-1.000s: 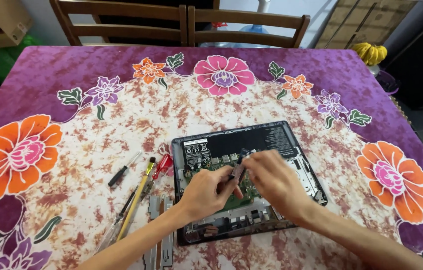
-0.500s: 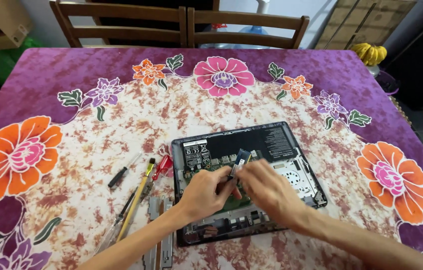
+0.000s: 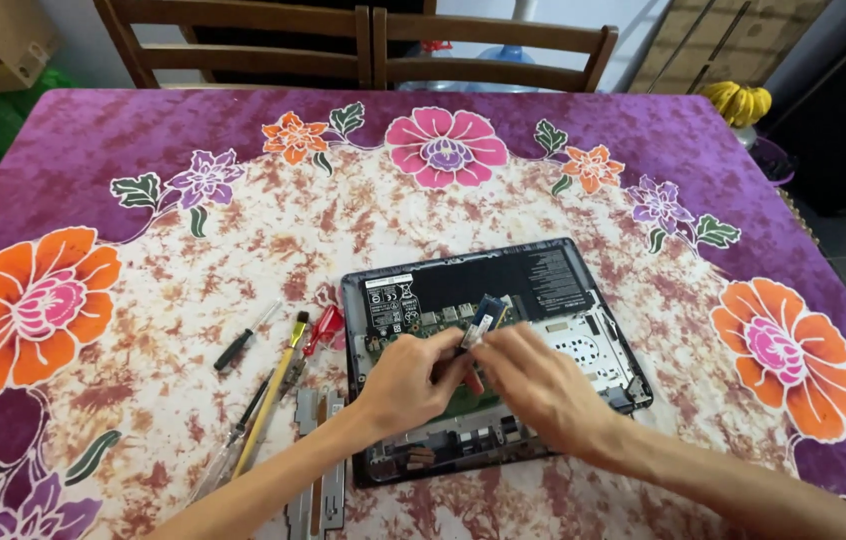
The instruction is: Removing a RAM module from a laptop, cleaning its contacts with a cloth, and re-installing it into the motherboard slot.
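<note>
Memory module half out of the opened laptop [image 3: 563, 290].
Your left hand [image 3: 408, 380] and right hand [image 3: 533, 385] both pinch the small module [image 3: 484, 318], tilted up; next, ease it gently along its slot.

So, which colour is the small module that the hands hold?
The small module is dark blue-green, seen in the head view, held above the open laptop.
</note>
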